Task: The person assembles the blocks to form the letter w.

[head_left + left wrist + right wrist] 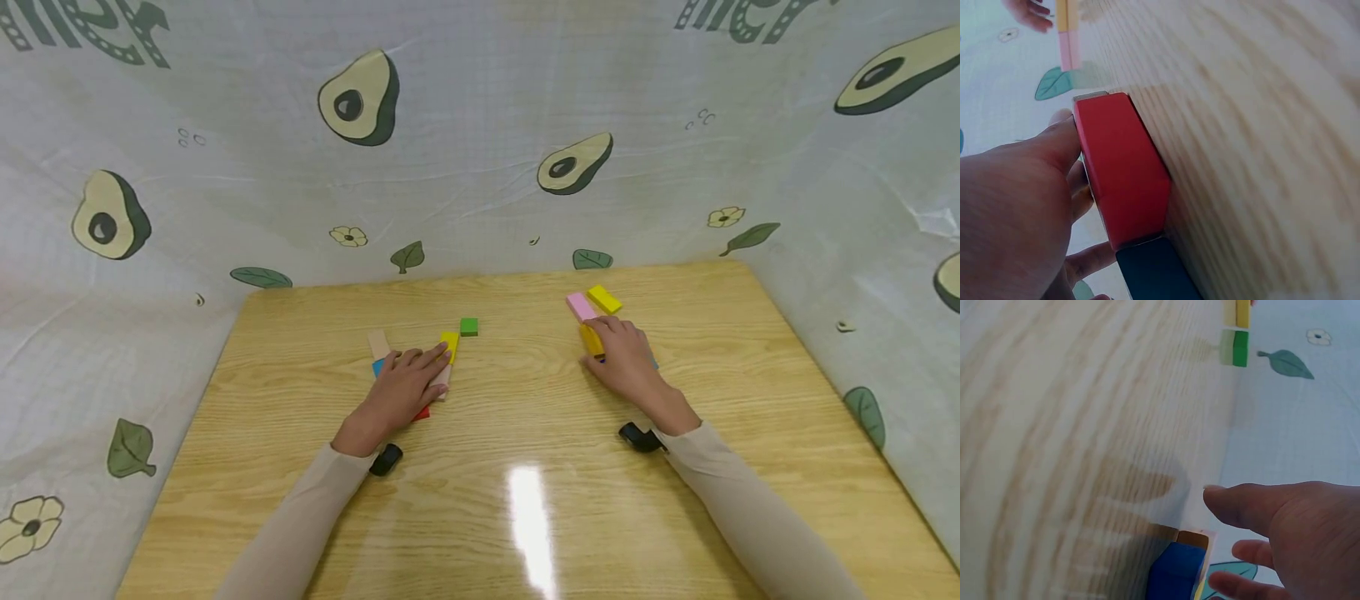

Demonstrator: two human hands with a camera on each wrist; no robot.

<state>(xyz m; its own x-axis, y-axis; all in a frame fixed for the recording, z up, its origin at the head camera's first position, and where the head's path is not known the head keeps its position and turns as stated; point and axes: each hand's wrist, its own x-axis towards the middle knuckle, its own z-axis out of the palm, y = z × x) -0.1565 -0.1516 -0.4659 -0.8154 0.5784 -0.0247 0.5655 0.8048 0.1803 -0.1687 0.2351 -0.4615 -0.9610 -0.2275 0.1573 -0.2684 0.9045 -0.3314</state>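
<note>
On the left of the table, my left hand [401, 387] spreads over a group of flat wooden blocks. Around it show a plain wood block [378, 344], a blue block [378, 367], a yellow block [450, 341], a pale block [442, 381] and a red block [1124, 169]. Its thumb lies along the group's side in the left wrist view. My right hand [624, 357] reaches over another group, its fingers loosely bent at an orange-yellow block [592, 340] and a pink block [581, 307]. A dark blue block [1175, 572] sits under that hand, its thumb apart from it.
A small green block [468, 327] lies beyond the left group. Another yellow block [604, 298] lies behind the right group. Avocado-printed cloth [465, 217] hangs along the back and sides of the wooden table [517, 400].
</note>
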